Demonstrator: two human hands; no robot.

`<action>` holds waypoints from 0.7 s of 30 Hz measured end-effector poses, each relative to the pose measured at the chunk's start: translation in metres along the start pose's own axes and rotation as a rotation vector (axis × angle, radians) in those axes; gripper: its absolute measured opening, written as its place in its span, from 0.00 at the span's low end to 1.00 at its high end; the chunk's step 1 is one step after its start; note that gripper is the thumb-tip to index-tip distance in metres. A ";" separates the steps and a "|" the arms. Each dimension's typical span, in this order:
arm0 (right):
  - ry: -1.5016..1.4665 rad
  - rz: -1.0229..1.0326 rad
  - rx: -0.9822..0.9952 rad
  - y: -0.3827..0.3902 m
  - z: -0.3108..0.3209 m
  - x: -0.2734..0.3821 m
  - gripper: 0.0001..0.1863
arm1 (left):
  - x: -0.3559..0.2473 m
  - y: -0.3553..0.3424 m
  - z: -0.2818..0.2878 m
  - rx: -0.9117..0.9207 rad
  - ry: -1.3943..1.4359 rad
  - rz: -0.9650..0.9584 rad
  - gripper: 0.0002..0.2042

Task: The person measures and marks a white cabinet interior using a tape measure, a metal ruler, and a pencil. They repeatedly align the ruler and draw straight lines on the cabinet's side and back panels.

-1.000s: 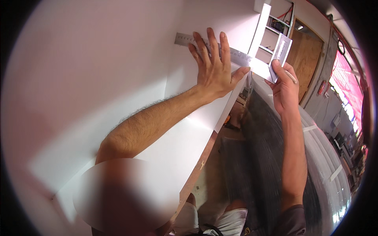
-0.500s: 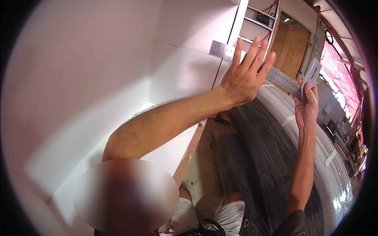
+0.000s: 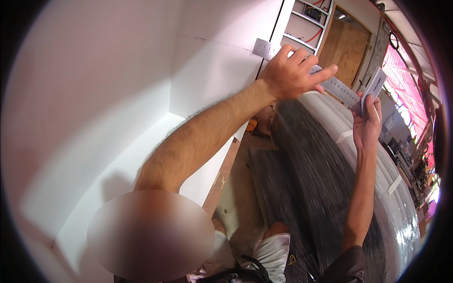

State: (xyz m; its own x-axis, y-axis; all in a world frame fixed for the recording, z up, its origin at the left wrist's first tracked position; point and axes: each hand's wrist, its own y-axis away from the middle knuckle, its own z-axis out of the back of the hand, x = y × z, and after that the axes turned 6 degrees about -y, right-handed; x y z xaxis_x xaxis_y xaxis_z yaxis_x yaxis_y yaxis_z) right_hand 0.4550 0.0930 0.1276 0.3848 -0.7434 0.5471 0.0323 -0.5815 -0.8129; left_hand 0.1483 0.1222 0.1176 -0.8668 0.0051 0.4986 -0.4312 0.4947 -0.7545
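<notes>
My left hand (image 3: 292, 75) has its fingers curled over the blade of a steel try square (image 3: 340, 89), the index finger and thumb toward the right. The blade's left end reaches onto the white panel wall (image 3: 216, 75) at its right edge, where a thin dark line runs across. My right hand (image 3: 368, 118) grips the square's silver stock at the far right end, thumb on its face. The bottom of the white box-like recess (image 3: 123, 137) lies below my left forearm. A blurred oval covers the lower left of the view.
Plastic-wrapped long dark and pale bundles (image 3: 311, 170) fill the lower right beside a brown board edge (image 3: 222, 174). Beyond are metal framing with cables (image 3: 302, 28), a wooden door (image 3: 342, 49), a pink mesh opening (image 3: 401, 80) and cluttered shelves or benches at the far right.
The square and both hands have moved right, so the blade's left end sits at the panel's edge. My left fingers, spread flat earlier, are now bent around the blade.
</notes>
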 end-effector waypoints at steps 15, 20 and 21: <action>0.599 0.739 -0.253 0.020 -0.058 0.028 0.21 | -0.001 0.001 -0.011 -0.080 -0.090 0.010 0.31; 0.746 0.933 0.020 0.049 -0.100 0.032 0.20 | -0.002 -0.001 -0.009 -0.070 -0.054 -0.004 0.32; 0.773 0.937 0.061 0.053 -0.101 0.031 0.21 | -0.002 -0.001 -0.009 -0.070 -0.059 0.001 0.31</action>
State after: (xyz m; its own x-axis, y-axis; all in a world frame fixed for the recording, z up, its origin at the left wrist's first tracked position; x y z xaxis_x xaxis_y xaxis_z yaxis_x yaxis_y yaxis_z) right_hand 0.3750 0.0060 0.1219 -0.3681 -0.8803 -0.2994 0.0884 0.2875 -0.9537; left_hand 0.1524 0.1293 0.1217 -0.8815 -0.0449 0.4701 -0.4136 0.5540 -0.7225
